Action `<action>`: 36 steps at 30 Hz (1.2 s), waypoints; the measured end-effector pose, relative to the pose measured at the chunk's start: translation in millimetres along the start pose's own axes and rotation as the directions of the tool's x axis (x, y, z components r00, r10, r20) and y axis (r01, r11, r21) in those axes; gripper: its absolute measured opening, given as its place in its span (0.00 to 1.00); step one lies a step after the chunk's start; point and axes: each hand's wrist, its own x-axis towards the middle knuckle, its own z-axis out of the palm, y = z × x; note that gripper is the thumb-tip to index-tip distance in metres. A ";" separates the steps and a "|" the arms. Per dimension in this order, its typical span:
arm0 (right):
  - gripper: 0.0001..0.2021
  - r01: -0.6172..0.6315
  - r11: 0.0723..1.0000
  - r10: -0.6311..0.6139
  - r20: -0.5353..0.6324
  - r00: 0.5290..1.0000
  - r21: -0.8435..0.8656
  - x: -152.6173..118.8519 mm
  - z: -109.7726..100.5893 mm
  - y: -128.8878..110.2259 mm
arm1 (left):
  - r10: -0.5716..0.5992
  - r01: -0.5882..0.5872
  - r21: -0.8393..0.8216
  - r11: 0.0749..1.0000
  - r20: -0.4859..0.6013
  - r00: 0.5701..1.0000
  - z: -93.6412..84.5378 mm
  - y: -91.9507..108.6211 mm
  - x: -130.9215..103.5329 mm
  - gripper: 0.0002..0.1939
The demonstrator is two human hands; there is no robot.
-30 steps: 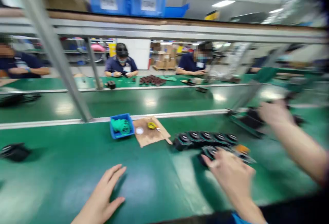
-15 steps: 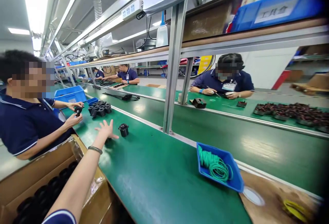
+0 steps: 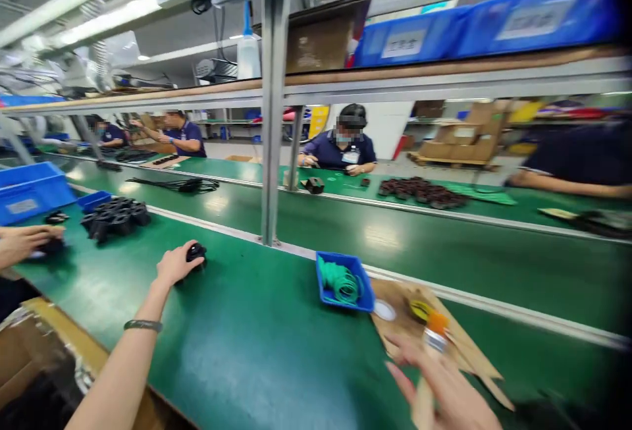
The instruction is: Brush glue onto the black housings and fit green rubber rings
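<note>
The left hand (image 3: 178, 264), spread beside the black part (image 3: 196, 253) in the earlier frame, now has its fingers bent around it, and the right hand (image 3: 442, 384) has come into view with a brush (image 3: 436, 332). The left grip is closed on the black part, which sits on the green bench (image 3: 257, 351); the right hand holds the brush by its pale handle, two fingers pointing out from it, with its orange bristles over the cardboard sheet (image 3: 395, 292). Coils of green cord (image 3: 340, 282) lie in the blue tray (image 3: 366, 298), just beside that sheet, which carries a white disc (image 3: 384, 310) and a yellow ring (image 3: 419, 310). A small blue tray (image 3: 93, 202) lies by a cluster of black parts (image 3: 114, 218), near a large blue bin (image 3: 37, 189). Dark, blurred contents fill part of the carton (image 3: 64, 338) at lower left. Labelled blue boxes (image 3: 409, 40) and a bottle (image 3: 248, 58) stand on the overhead shelf (image 3: 444, 81); seated people work beyond. A co-worker's hand (image 3: 22, 242) is at the left edge. Green surface runs between the left hand and the cord tray, bounded behind by a metal post (image 3: 271, 153) and rail, and in front by the slanting bench edge.
</note>
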 end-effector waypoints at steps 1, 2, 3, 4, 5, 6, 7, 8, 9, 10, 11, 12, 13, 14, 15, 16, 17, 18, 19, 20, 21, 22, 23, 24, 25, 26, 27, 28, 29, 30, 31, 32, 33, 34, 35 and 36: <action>0.07 0.020 1.000 -0.020 -0.033 0.999 -0.006 9.8 -2.8 0.5 | 0.034 -0.034 -0.018 0.999 0.005 0.999 2.4 13.2 -6.5 0.31; 0.08 -0.006 1.000 0.006 -0.020 1.000 -0.006 21.1 -2.7 2.8 | 0.078 -0.077 -0.037 0.996 0.011 0.997 5.5 28.2 -15.8 0.30; 0.05 -0.026 1.000 0.026 0.011 1.000 0.001 32.8 0.1 6.9 | 0.129 -0.128 -0.056 0.990 0.017 0.991 8.8 44.8 -28.3 0.29; 0.03 -0.053 0.998 0.054 0.078 0.996 -0.014 44.4 5.3 12.5 | 0.185 -0.183 -0.074 0.980 0.021 0.982 12.2 62.8 -43.6 0.29; 0.03 -0.088 0.995 0.095 0.154 0.983 -0.053 55.1 12.4 19.2 | 0.243 -0.240 -0.090 0.967 0.023 0.970 15.3 81.6 -61.3 0.28; 0.05 -0.109 0.989 0.130 0.234 0.964 -0.099 64.7 20.7 26.6 | 0.298 -0.294 -0.105 0.950 0.026 0.954 18.0 100.4 -80.5 0.28; 0.07 -0.120 0.984 0.151 0.269 0.951 -0.128 72.9 29.6 34.2 | 0.347 -0.342 -0.118 0.932 0.030 0.937 20.3 118.3 -100.1 0.27; 0.08 -0.126 0.981 0.165 0.294 0.942 -0.146 79.7 38.7 41.6 | 0.398 -0.390 -0.131 0.911 0.036 0.917 22.0 134.7 -119.1 0.27; 0.09 -0.129 0.980 0.172 0.312 0.934 -0.154 85.2 47.3 48.4 | 0.457 -0.445 -0.159 0.882 0.053 0.888 23.3 148.9 -136.4 0.28; 0.10 -0.132 0.980 0.175 0.321 0.931 -0.151 89.4 54.9 54.5 | 0.507 -0.489 -0.188 0.852 0.057 0.860 24.4 160.4 -151.4 0.29; 0.10 -0.136 0.980 0.178 0.335 0.925 -0.146 92.5 61.0 59.5 | 0.554 -0.535 -0.205 0.820 0.046 0.831 25.3 169.3 -163.4 0.31; 0.11 -0.142 0.980 0.182 0.347 0.920 -0.136 94.9 65.4 63.5 | 0.597 -0.579 -0.212 0.787 0.031 0.801 26.1 175.5 -172.6 0.33; 0.11 -0.152 0.981 0.186 0.355 0.916 -0.123 96.7 67.9 66.3 | 0.637 -0.621 -0.206 0.756 0.009 0.771 26.9 179.6 -179.0 0.36; 0.11 -0.164 0.981 0.192 0.356 0.914 -0.108 98.0 68.3 68.2 | 0.670 -0.661 -0.191 0.726 -0.018 0.742 27.7 182.0 -183.2 0.38; 0.11 -0.180 0.979 0.201 0.352 0.914 -0.091 99.1 66.7 69.0 | 0.698 -0.693 -0.173 0.700 -0.044 0.715 28.7 183.3 -185.8 0.40; 0.11 -0.199 0.977 0.213 0.341 0.916 -0.073 100.0 63.2 68.9 | 0.718 -0.719 -0.159 0.677 -0.074 0.692 29.9 184.0 -187.7 0.41; 0.10 -0.223 0.973 0.229 0.324 0.918 -0.055 100.6 57.9 67.7 | 0.732 -0.738 -0.156 0.656 -0.106 0.673 31.3 184.6 -189.4 0.42; 0.10 -0.251 0.967 0.250 0.301 0.920 -0.036 100.7 51.0 65.3 | 0.741 -0.753 -0.165 0.637 -0.138 0.657 33.0 185.3 -191.6 0.43; 0.09 -0.280 0.960 0.272 0.276 0.922 -0.014 100.0 42.9 61.4 | 0.745 -0.764 -0.183 0.619 -0.169 0.645 35.0 186.1 -194.5 0.44; 0.08 -0.307 0.952 0.294 0.252 0.922 0.010 98.3 33.9 56.1 | 0.747 -0.771 -0.207 0.602 -0.196 0.636 37.4 186.9 -198.3 0.46; 0.07 -0.327 0.945 0.311 0.233 0.921 0.031 95.2 24.6 49.2 | 0.752 -0.781 -0.233 0.580 -0.218 0.623 40.2 187.7 -202.8 0.48; 0.06 -0.348 0.935 0.325 0.232 0.917 0.068 90.8 15.4 40.7 | 0.758 -0.791 -0.255 0.557 -0.235 0.609 43.4 188.3 -208.0 0.49; 0.05 -0.376 0.917 0.334 0.260 0.906 0.131 85.0 7.0 31.0 | 0.760 -0.797 -0.272 0.539 -0.251 0.599 46.8 188.5 -213.5 0.49; 0.05 -0.414 0.884 0.337 0.318 0.886 0.216 78.1 -0.1 20.3 | 0.757 -0.800 -0.287 0.526 -0.271 0.595 50.4 188.5 -218.9 0.49; 0.06 -0.462 0.832 0.331 0.394 0.857 0.308 70.5 -5.5 9.4 | 0.747 -0.800 -0.302 0.518 -0.295 0.595 54.1 188.0 -224.1 0.48; 0.07 -0.515 0.764 0.313 0.475 0.822 0.388 62.7 -9.0 -1.4 | 0.732 -0.799 -0.316 0.511 -0.328 0.597 57.7 187.3 -228.9 0.46; 0.08 -0.566 0.695 0.290 0.546 0.786 0.444 55.2 -10.3 -11.4 | 0.710 -0.797 -0.329 0.507 -0.365 0.602 61.1 186.3 -233.0 0.44; 0.09 -0.605 0.641 0.273 0.597 0.754 0.472 48.4 -9.7 -20.2 | 0.682 -0.793 -0.340 0.506 -0.405 0.609 64.3 185.2 -236.6 0.40; 0.09 -0.629 0.615 0.270 0.622 0.735 0.476 42.6 -7.6 -27.4 | 0.654 -0.791 -0.349 0.503 -0.445 0.612 67.2 184.1 -239.6 0.37; 0.10 -0.641 0.603 0.278 0.629 0.726 0.474 37.9 -4.4 -32.9 | 0.625 -0.789 -0.355 0.502 -0.481 0.614 69.7 182.9 -242.0 0.34; 0.10 -0.647 0.597 0.293 0.622 0.727 0.474 34.3 -0.8 -36.8 | 0.595 -0.783 -0.360 0.507 -0.512 0.620 71.9 181.8 -244.1 0.31; 0.10 -0.646 0.595 0.312 0.603 0.734 0.479 31.6 2.5 -39.2 | 0.567 -0.775 -0.363 0.517 -0.533 0.628 73.6 180.8 -245.7 0.28; 0.10 -0.637 0.598 0.332 0.573 0.749 0.486 29.6 5.1 -40.5 | 0.547 -0.767 -0.364 0.529 -0.544 0.636 75.0 180.0 -247.1 0.26; 0.11 -0.621 0.608 0.347 0.538 0.768 0.495 28.1 6.4 -41.1 | 0.536 -0.761 -0.362 0.539 -0.549 0.641 76.0 179.4 -248.3 0.24; 0.11 -0.596 0.624 0.346 0.504 0.791 0.506 26.7 6.3 -41.3 | 0.534 -0.758 -0.355 0.547 -0.550 0.642 76.7 179.1 -249.2 0.22; 0.12 -0.562 0.644 0.328 0.477 0.815 0.519 25.3 4.8 -41.4 | 0.538 -0.760 -0.343 0.552 -0.549 0.640 77.0 179.0 -249.8 0.21</action>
